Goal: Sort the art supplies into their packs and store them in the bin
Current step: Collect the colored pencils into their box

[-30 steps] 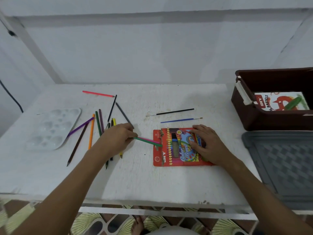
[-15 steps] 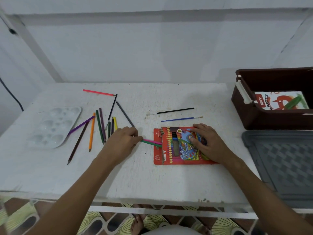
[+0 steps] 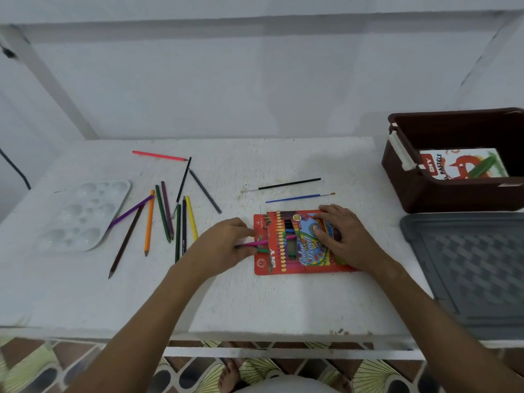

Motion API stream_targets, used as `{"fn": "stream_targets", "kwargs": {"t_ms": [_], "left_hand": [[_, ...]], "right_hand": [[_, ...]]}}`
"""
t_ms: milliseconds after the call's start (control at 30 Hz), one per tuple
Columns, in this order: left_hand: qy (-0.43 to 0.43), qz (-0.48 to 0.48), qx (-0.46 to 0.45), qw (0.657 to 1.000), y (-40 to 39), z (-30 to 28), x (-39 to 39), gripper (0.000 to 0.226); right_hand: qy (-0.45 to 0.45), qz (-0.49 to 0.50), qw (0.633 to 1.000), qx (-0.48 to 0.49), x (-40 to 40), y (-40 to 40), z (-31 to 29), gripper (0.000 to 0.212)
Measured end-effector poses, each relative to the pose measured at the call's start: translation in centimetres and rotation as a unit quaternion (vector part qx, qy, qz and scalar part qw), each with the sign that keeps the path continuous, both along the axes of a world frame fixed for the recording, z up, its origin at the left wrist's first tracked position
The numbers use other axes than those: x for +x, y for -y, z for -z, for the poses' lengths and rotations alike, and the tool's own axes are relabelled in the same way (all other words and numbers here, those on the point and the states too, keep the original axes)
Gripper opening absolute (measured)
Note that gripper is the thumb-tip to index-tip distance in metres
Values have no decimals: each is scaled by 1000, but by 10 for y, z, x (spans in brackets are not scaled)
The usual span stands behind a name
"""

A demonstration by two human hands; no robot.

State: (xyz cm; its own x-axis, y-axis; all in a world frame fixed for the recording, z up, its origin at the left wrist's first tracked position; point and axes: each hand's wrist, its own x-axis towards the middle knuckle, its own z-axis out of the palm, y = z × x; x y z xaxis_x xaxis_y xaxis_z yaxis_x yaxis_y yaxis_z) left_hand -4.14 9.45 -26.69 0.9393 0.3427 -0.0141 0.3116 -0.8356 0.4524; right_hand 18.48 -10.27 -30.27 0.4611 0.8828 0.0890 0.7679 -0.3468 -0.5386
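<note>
While the left hand point(image 3: 224, 245) pinches a pink pencil point(image 3: 256, 243) and a green pencil point(image 3: 262, 251) together, their far ends sit inside the open left end of the pencil pack point(image 3: 297, 245), partly slid in. Just right of that grip, the right hand point(image 3: 344, 236) lies flat on the pack with fingers spread, pressing it to the table point(image 3: 283, 302) and grasping nothing. Left of the grip, about ten loose pencils point(image 3: 163, 212) lie scattered, with a pink one point(image 3: 158, 156) farther off. Beyond the pack lie two brushes point(image 3: 283, 184), and farthest left a palette point(image 3: 85, 214). Well right of the grip, the bin point(image 3: 425, 194) holds a pastels box point(image 3: 459, 164); its lid point(image 3: 467, 268) lies nearby. By my judgement the work is perhaps a third done: pastels stored, most pencils unsorted, pack, brushes and palette not yet binned.
</note>
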Motion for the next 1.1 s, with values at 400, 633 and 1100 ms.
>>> {"fn": "stream_targets", "kwargs": {"t_ms": [400, 633, 1100], "left_hand": [[34, 13, -5, 999, 14, 1, 15, 24], [49, -36, -36, 998, 16, 5, 12, 29], [55, -24, -25, 998, 21, 3, 20, 22]], "right_hand": [[12, 2, 1000, 1, 0, -1, 1, 48], [15, -1, 1000, 3, 0, 0, 3, 48], [5, 4, 1000, 5, 1, 0, 3, 48]]}}
